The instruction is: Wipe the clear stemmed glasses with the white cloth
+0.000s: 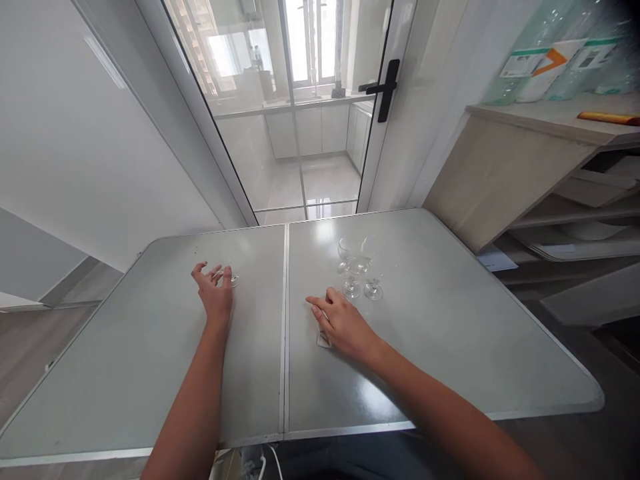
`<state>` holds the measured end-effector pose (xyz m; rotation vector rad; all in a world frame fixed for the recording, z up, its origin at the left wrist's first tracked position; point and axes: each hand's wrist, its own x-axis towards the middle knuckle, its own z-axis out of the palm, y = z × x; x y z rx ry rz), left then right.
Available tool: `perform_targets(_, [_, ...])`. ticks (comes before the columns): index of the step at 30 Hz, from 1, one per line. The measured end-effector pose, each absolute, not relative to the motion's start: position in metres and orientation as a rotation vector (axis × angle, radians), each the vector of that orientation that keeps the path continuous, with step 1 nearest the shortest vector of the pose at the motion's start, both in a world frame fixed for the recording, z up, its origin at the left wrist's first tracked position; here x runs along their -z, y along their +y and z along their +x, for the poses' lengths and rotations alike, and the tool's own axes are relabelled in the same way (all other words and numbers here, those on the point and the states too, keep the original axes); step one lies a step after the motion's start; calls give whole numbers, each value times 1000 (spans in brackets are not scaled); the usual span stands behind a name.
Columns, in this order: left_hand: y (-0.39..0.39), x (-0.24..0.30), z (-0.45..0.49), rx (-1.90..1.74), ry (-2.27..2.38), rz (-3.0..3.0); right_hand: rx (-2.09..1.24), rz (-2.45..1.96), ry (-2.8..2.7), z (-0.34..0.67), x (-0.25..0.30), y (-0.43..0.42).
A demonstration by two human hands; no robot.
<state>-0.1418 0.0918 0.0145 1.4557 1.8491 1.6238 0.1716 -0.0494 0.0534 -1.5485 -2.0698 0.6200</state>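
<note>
My left hand is over the left half of the table, fingers curved and spread apart. Beside its thumb the foot of a clear glass shows; the rest of that glass is mostly hidden or too transparent to make out. My right hand is low over the right half, index finger pointing left and the other fingers curled. From under its palm pokes the corner of a small pale cloth. Just beyond this hand, several clear stemmed glasses stand in a close group.
The pale table has a metal seam down its middle. Behind it is a glass door with a black handle. At the right, a wooden shelf bears large plastic bottles.
</note>
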Motion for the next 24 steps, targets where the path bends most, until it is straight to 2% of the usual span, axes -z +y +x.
perform_targets(7, [78,-27,-116,-1775,1605,1655,-1008,-1452,-1726,176,-45,-40])
perform_targets(13, [54,-33,-80,-1302,1253,2323,-918,-1437,-1373,173,-40,-35])
perform_targets(16, [44,-36,-72,-1052,1080,2576,-763,-1457,-1269,170,-39,-38])
perform_targets(20, [37,-37,-70,-857,870,2690,-554,-1393,-1343,164,-35,-45])
perform_targets(24, [37,-35,-70,-823,773,2708,-581,-1233,-1543,163,-36,-49])
